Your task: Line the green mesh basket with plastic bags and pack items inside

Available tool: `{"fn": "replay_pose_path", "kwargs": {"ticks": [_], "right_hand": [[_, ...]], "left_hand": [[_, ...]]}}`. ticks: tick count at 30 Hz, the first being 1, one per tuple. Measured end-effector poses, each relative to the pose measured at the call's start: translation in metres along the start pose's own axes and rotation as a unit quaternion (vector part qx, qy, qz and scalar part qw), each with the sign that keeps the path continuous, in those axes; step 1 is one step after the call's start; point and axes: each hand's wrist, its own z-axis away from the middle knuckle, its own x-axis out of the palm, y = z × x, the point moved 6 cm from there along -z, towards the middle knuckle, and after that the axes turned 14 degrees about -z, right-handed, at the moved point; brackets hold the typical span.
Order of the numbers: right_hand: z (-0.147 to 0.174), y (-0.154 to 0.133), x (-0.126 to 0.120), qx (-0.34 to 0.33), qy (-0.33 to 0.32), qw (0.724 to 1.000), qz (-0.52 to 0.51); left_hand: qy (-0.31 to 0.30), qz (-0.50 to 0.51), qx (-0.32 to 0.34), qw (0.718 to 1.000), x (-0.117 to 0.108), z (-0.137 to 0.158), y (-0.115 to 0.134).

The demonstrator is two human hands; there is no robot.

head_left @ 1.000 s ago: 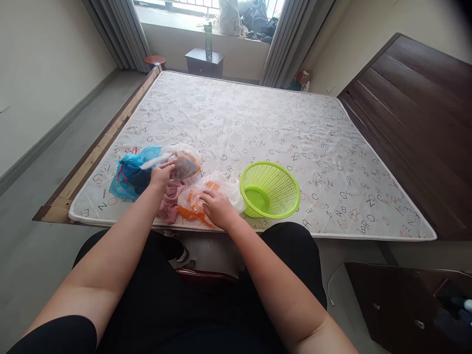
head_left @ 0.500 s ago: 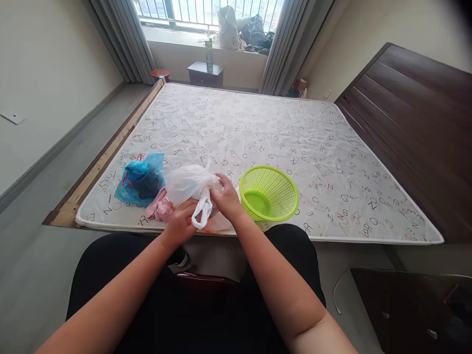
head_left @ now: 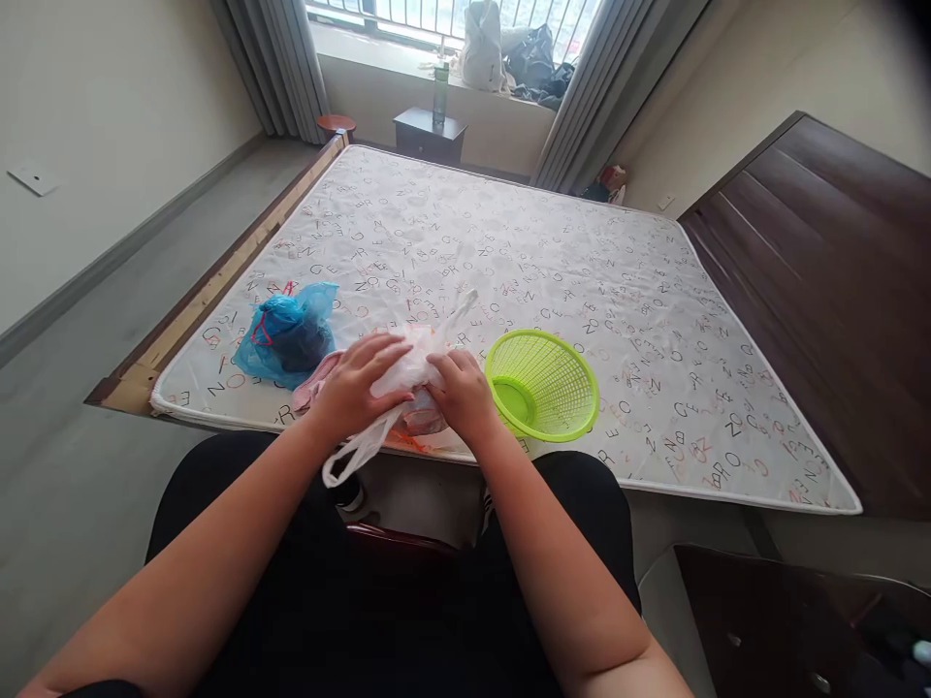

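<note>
Blue bag [head_left: 287,334]: knotted, dark contents, on the mattress [head_left: 553,252] near its left edge, clear of my hands.

Pink cloth [head_left: 320,380]: just beside the blue bag, partly under my left hand [head_left: 356,383].

Left hand: fingers spread flat over the white plastic bag [head_left: 411,368], pressing it down at the near edge of the mattress.

White plastic bag: crumpled between both hands; one handle loop [head_left: 356,451] hangs off the edge toward my lap, another tail sticks up behind. Risk: thin film could tear under the pull, or the bundle could slide off the edge after the dangling loop.

Right hand [head_left: 462,393]: fingers curled, pinching the bag's folds.

Green basket [head_left: 542,383]: tilted, just beside my right hand. Risk: a nudge from my wrist could tip or roll it.
</note>
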Motion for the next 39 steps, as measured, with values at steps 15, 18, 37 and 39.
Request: {"fn": "replay_pose_path", "kwargs": {"ticks": [15,18,37,39], "right_hand": [[-0.003,0.014,-0.042,0.123,0.149,0.976,-0.100],[-0.004,0.006,-0.034,0.070,0.139,0.983,-0.093],[-0.008,0.007,-0.059,0.053,0.163,0.980,-0.105],[-0.007,0.011,-0.063,0.073,0.183,0.973,-0.119]], "left_hand": [[0.297,0.300,-0.297,0.857,-0.004,-0.002,-0.122],[0.272,0.322,-0.289,0.860,0.009,-0.003,-0.119],[0.240,0.136,-0.088,0.957,-0.007,-0.013,-0.063],[0.243,0.218,-0.162,0.931,0.000,-0.014,-0.079]]}}
